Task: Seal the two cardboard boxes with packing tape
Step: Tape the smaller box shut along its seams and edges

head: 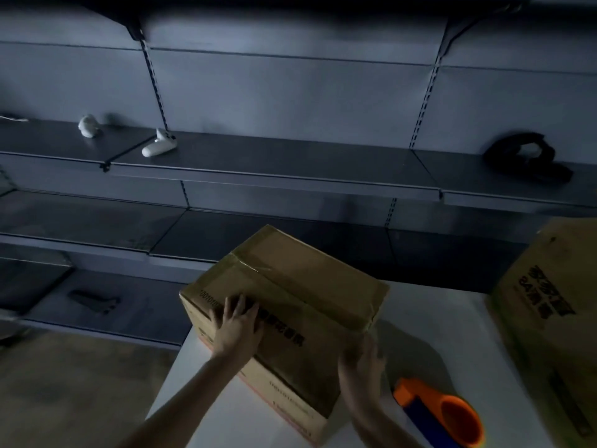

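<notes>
A brown cardboard box with its flaps down and tape along its top seam stands on the white table. My left hand lies flat with spread fingers on the box's near side. At the box's right near corner, my right hand presses against the side with fingers together. An orange tape dispenser lies on the table just right of my right hand, held by neither hand. A second, larger cardboard box with black print stands at the right edge of view.
Grey metal shelving runs behind the table. On it lie two white controllers and a black strap-like object. A dark object sits on the low shelf at left. Brownish floor lies left of the table.
</notes>
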Demonstrator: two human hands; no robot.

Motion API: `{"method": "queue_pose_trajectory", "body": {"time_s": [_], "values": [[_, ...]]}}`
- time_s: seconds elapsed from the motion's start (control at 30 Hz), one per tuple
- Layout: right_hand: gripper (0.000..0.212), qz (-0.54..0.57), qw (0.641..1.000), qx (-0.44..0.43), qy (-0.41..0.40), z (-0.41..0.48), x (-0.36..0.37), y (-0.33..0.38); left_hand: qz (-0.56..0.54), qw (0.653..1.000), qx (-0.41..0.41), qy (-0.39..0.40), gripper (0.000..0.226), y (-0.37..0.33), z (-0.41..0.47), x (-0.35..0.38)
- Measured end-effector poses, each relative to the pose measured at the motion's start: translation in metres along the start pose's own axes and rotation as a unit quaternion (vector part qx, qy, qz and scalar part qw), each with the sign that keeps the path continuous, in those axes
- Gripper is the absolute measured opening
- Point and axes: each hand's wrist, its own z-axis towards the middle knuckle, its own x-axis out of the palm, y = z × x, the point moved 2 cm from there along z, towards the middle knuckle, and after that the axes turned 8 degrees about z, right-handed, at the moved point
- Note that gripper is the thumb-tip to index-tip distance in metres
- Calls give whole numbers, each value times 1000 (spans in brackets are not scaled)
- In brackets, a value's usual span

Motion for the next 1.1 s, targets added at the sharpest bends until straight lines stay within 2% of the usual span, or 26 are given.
{"method": "queue_pose_trajectory", "body": {"time_s": [0.07,0.13,0.2,0.27,0.37,0.5,0.6,0.67,0.73,0.8,0.87,0.93,1.0,1.1], "values": [[53,-69,996,-48,-26,22,-10,11,0,999,40,3,66,-33,-19,-5],[60,-182,979,-94,-5,57,-20,19,14,996,86,34,92,-72,-41,-2],[63,-243,966,-85,34,95,-27,22,26,992,102,71,111,-101,-56,5],[63,-263,958,-68,92,122,-33,21,36,991,105,78,113,-111,-59,10],[59,-222,958,-55,171,136,-42,13,39,986,149,70,106,-103,-59,13],[56,-195,969,-100,112,115,-38,-1,75,972,208,74,104,-65,-57,12],[54,-147,985,-85,29,85,-23,-8,125,958,251,61,98,-31,-51,4],[54,-185,980,-68,-15,62,-12,-10,140,955,254,62,93,-13,-45,-5],[57,-193,980,-52,-20,36,-3,-6,149,957,239,68,90,1,-40,-16],[59,-172,983,-61,1,10,5,0,131,967,207,67,87,12,-36,-20],[66,-158,980,-108,57,-8,13,1,93,983,155,42,90,20,-32,-14],[83,-182,962,-155,128,-15,21,0,76,988,131,22,105,22,-30,-8],[107,-219,946,-175,162,-11,25,-1,96,985,140,21,115,25,-26,2],[124,-273,923,-200,181,-1,31,0,127,977,146,86,127,37,-21,6]]}}
